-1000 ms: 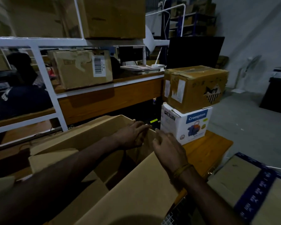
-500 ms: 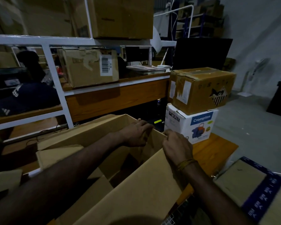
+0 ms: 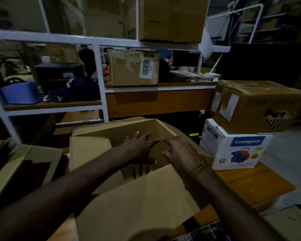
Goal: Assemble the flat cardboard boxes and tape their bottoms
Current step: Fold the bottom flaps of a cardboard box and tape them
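A large brown cardboard box point(image 3: 137, 202) stands open in front of me on a wooden table, its flaps spread. Both hands lie on the small flap at the box's right end. My left hand point(image 3: 139, 146) rests flat on it with fingers spread. My right hand point(image 3: 181, 152), with a thread band at the wrist, presses beside it, fingers apart. The left flap point(image 3: 89, 152) lies folded inward, and the near flap slopes up towards me. No tape is in view.
A white Crompton carton point(image 3: 233, 150) with a brown box point(image 3: 257, 105) on top stands on the table point(image 3: 250, 185) to the right. A white-framed shelf point(image 3: 101, 80) with cartons stands behind. Flat cardboard point(image 3: 19, 171) lies at the left. A person sits behind the shelf.
Both hands let go of the flap's edge and opened flat onto it, pushing it down into the box. The view swung to the left.
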A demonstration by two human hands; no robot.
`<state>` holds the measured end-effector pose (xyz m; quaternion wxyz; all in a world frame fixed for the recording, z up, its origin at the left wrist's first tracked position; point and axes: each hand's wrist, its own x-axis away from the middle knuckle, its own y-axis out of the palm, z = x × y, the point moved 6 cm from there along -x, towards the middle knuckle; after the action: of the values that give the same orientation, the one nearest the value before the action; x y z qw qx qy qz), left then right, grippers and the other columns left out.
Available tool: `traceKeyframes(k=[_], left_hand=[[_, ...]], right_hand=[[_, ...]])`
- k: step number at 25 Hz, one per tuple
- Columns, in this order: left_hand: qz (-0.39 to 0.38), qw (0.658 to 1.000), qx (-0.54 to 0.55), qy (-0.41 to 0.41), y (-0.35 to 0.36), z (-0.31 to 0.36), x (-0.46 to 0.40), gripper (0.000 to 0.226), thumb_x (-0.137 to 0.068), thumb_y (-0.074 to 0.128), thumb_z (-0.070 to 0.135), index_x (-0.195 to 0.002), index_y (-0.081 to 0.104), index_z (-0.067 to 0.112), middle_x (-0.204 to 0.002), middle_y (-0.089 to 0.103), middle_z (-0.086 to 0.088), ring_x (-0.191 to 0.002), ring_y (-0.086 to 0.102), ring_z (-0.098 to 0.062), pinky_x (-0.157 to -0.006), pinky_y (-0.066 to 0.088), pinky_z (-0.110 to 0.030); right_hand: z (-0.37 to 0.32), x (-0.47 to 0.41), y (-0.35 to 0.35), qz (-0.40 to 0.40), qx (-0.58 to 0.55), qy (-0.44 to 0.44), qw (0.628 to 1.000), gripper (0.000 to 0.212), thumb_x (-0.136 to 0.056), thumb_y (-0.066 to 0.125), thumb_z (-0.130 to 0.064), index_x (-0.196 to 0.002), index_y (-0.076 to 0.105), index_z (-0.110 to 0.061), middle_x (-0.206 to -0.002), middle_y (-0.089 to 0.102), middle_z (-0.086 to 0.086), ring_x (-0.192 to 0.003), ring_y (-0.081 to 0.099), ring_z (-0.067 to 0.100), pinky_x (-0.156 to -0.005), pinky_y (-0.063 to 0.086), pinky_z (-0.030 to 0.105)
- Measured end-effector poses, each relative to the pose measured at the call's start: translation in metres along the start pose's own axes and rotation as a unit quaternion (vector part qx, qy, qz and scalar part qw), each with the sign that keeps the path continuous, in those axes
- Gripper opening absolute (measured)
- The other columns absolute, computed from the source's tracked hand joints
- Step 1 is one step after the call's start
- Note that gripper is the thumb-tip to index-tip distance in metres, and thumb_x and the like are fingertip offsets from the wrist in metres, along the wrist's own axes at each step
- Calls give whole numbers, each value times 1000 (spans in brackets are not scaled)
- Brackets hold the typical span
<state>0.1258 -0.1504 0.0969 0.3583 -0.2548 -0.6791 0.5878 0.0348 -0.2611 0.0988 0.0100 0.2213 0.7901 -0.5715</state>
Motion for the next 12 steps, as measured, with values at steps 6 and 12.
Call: traceKeyframes(k=[6,12], left_hand=[[4,975,32,-219,16,-27,88,85,-86,56,65,-154,10,41,-164,8,-5,-149,4,-39,-112,19,-69],[63,930,130,-339,28,-41,153,81,-87,53,66,-153,14,40,-162,14,-6,-147,13,-37,-109,29,-66]], right_hand=[[-48,-24,33,-236,120,-141,954,91,-85,75,-29,-152,17,-48,-163,10,6,-149,15,32,-116,29,52],[-100,-40,77,-286,140,-255,913,110,-82,76,-35,-153,-6,-46,-163,-18,10,-150,-4,39,-117,13,61]])
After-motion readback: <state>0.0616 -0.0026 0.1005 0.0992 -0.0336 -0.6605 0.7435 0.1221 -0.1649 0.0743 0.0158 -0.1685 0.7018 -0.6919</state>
